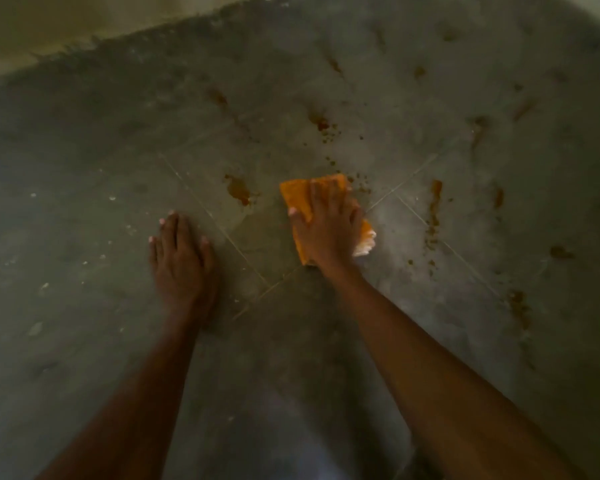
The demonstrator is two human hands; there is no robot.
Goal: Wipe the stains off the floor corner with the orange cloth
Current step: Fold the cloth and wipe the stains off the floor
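An orange cloth (297, 199), folded, lies flat on the grey tiled floor (326, 341) at the centre of the head view. My right hand (326, 230) presses down on it with fingers spread, and a white edge of the cloth shows under the palm's right side. A brown stain (238, 190) sits just left of the cloth. Another brown stain (321, 123) with crumbs lies beyond it. A long streak (434, 209) runs to its right. My left hand (179, 258) rests flat on the floor, left of the cloth, holding nothing.
The pale wall base (49, 32) curves along the top left where the floor ends. Several more brown marks (518, 306) dot the floor on the right and far side. White flecks (35, 329) are scattered on the left floor.
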